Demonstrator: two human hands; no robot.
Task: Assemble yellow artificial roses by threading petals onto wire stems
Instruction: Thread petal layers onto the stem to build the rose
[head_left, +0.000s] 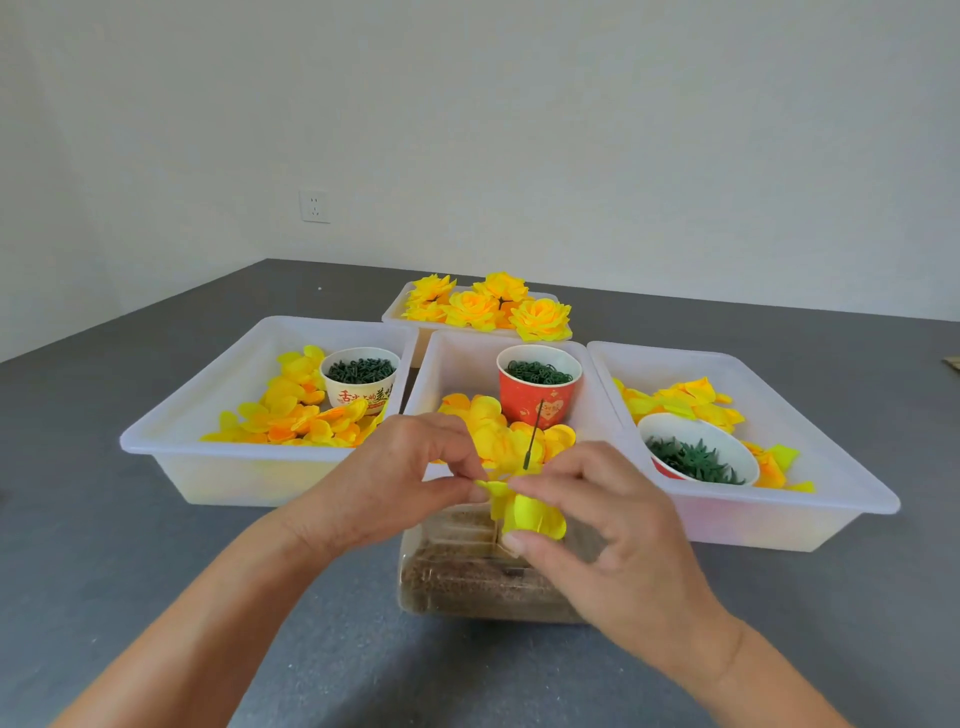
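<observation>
- Left hand (410, 478): fingertips pinched together on the left edge of the yellow petal piece (524, 512), holding it over the near middle of the bench (156, 561).
- Right hand (597, 525): thumb and forefinger clamped on the same petal piece from the right; the thin dark wire stem (535, 434) rises just above this hand, tilted slightly right, its lower end hidden among the petals.
- Clear box (467, 582): directly beneath the hands, filled with brown grainy matter.
- Middle tray (457, 358): loose yellow petals and a red cup (537, 402) of small green parts.
- Left tray (208, 415): a heap of petals and a cream cup (361, 379) of green parts.
- Right tray (810, 452): petals and a white bowl (698, 457) of green leafy pieces.
- Far tray (397, 312): finished yellow roses (488, 309), several in number.
- Step in hand, as judged: seating a petal layer on the stem.
- Next move, as judged: the petal's centre hole must meet the wire and slide along it; whether it is already through cannot be told.
</observation>
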